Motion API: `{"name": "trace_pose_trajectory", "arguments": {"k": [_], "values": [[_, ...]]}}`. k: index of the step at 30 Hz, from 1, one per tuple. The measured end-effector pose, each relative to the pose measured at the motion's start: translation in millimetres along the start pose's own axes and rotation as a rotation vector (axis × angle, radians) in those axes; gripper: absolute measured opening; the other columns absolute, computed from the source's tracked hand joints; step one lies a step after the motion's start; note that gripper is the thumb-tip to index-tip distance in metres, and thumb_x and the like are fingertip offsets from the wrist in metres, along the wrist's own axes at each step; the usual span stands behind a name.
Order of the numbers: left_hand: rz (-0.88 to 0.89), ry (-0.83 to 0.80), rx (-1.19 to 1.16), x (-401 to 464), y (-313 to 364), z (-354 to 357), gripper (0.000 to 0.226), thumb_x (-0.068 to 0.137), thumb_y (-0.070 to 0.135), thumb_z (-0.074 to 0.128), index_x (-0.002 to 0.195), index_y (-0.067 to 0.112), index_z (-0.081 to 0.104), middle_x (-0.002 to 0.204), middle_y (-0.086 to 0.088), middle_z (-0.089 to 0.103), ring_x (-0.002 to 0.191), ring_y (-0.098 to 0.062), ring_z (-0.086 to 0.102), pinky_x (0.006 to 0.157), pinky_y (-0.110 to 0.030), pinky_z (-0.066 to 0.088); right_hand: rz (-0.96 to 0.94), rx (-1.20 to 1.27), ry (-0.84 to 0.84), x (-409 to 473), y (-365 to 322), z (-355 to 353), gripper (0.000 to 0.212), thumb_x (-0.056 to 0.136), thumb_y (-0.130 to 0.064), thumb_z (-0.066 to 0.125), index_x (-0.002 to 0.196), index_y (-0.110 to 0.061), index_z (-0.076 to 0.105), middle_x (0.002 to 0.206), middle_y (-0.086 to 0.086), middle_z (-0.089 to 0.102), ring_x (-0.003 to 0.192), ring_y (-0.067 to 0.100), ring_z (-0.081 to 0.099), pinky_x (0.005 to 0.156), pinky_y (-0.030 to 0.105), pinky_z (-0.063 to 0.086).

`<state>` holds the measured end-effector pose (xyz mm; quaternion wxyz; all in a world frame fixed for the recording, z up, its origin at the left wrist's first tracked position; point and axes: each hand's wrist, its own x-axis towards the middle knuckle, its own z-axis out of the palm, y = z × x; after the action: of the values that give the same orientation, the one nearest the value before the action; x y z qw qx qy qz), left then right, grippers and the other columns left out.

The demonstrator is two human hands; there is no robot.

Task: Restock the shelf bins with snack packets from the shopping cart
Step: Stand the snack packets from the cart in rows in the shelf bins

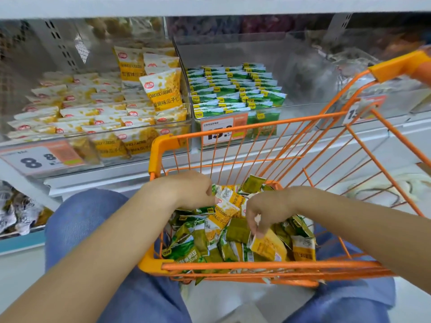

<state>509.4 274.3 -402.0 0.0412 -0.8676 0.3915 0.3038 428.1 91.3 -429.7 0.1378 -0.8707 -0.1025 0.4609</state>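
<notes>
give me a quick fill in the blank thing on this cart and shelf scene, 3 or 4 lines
1. Both hands reach into a shopping cart whose frame is coloured ____.
2. The right hand pinches a packet coloured ____.
3. The shelf bin right of the yellow packets' bin holds packets coloured ____.
4. The left hand holds a yellow and ____ packet.

Missing words: orange; yellow; green; white

1. Price label [40,158] reading "8", on the shelf edge at your left.
2. Orange price tag [224,130] facing you at centre.
3. Your blue-clad knees [93,220].
4. Lower-shelf pale packets [16,213], blurred.
</notes>
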Motion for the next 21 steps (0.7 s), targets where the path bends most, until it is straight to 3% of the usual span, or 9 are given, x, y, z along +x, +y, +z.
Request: {"name": "trace_pose_trajectory", "arguments": {"k": [3, 5, 7, 9, 11, 14, 16, 18, 21], "values": [[0.053, 0.163, -0.163, -2.9, 1.7, -4.0, 0.034, 0.098, 0.042, 0.047, 0.112, 0.016, 0.062, 0.109, -0.002, 0.063, 0.099, -0.019, 0.059, 0.084, -0.034, 0.049, 0.013, 0.192, 0.152, -21.2, 5.3, -26.9, 0.003, 0.091, -0.015, 0.062, 0.089, -0.016, 0.064, 0.086, -0.014, 0.055, 0.082, 0.000, 0.052, 0.080, 0.026, 0.044], [0.108, 0.373, -0.309, -6.1, 7.1, -7.5, 0.025, 0.099, 0.035, 0.047, 0.112, 0.019, 0.061, 0.103, 0.004, 0.063, 0.098, -0.015, 0.059, 0.084, -0.030, 0.048, 0.031, 0.339, 0.322, -35.2, 3.9, -42.5, 0.006, 0.092, -0.012, 0.058, 0.088, -0.015, 0.061, 0.083, -0.007, 0.055, 0.074, 0.004, 0.052, 0.068, 0.022, 0.047], [0.151, 0.599, -0.423, -11.5, 14.3, -9.2, 0.023, 0.098, 0.035, 0.048, 0.113, 0.023, 0.061, 0.102, 0.008, 0.062, 0.097, -0.010, 0.059, 0.081, -0.025, 0.046, 0.045, 0.475, 0.522, -42.9, 0.4, -53.0, 0.009, 0.091, -0.011, 0.060, 0.083, -0.015, 0.061, 0.081, -0.002, 0.057, 0.074, 0.011, 0.056, 0.065, 0.025, 0.052], [0.184, 0.717, -0.409, -17.6, 21.0, -10.6, 0.032, 0.094, 0.044, 0.051, 0.119, 0.025, 0.057, 0.114, 0.009, 0.061, 0.104, -0.007, 0.057, 0.085, -0.025, 0.046, 0.050, 0.596, 0.712, -47.0, -5.9, -58.9, 0.009, 0.088, -0.011, 0.065, 0.079, -0.013, 0.063, 0.074, 0.002, 0.057, 0.070, 0.017, 0.060, 0.064, 0.030, 0.057], [0.172, 0.701, -0.280, -21.0, 28.9, -10.5, 0.055, 0.088, 0.058, 0.051, 0.134, 0.027, 0.047, 0.130, 0.009, 0.054, 0.115, -0.009, 0.052, 0.092, -0.031, 0.046, 0.031, 0.775, 0.836, -50.3, -12.7, -62.0, 0.014, 0.086, -0.010, 0.068, 0.074, -0.010, 0.061, 0.065, 0.002, 0.053, 0.059, 0.014, 0.059, 0.063, 0.031, 0.059], [0.101, 0.670, -0.082, -20.4, 40.9, -8.3, 0.083, 0.083, 0.068, 0.050, 0.150, 0.026, 0.023, 0.146, 0.007, 0.038, 0.130, -0.015, 0.042, 0.098, -0.034, 0.043, -0.072, 1.112, 0.789, -53.5, -25.6, -59.8, 0.013, 0.087, -0.006, 0.065, 0.076, -0.006, 0.059, 0.065, 0.009, 0.061, 0.050, 0.008, 0.063, 0.058, 0.022, 0.058], [0.079, 0.729, -0.090, -18.0, 41.2, -7.6, 0.080, 0.088, 0.056, 0.054, 0.151, 0.024, 0.016, 0.146, 0.002, 0.041, 0.126, -0.019, 0.047, 0.093, -0.034, 0.044, -0.145, 1.281, 0.718, -54.5, -32.6, -56.9, 0.008, 0.088, -0.008, 0.065, 0.083, -0.007, 0.059, 0.070, 0.010, 0.068, 0.056, 0.010, 0.068, 0.055, 0.019, 0.056], [0.072, 0.787, -0.341, -16.6, 36.3, -10.8, 0.063, 0.092, 0.035, 0.060, 0.144, 0.024, 0.026, 0.127, -0.001, 0.059, 0.107, -0.022, 0.059, 0.082, -0.033, 0.048, -0.174, 1.321, 0.729, -55.5, -32.3, -56.8, 0.010, 0.088, -0.018, 0.065, 0.089, -0.009, 0.062, 0.079, 0.009, 0.073, 0.064, 0.012, 0.071, 0.059, 0.020, 0.057], [0.096, 0.707, -1.041, -18.1, 28.8, -20.0, 0.030, 0.090, 0.022, 0.065, 0.115, 0.025, 0.049, 0.104, 0.009, 0.065, 0.096, -0.015, 0.063, 0.079, -0.022, 0.049, -0.096, 1.150, 0.859, -58.8, -24.1, -59.0, 0.022, 0.089, -0.034, 0.063, 0.096, -0.013, 0.066, 0.092, 0.005, 0.074, 0.077, 0.013, 0.071, 0.070, 0.025, 0.058]]}}
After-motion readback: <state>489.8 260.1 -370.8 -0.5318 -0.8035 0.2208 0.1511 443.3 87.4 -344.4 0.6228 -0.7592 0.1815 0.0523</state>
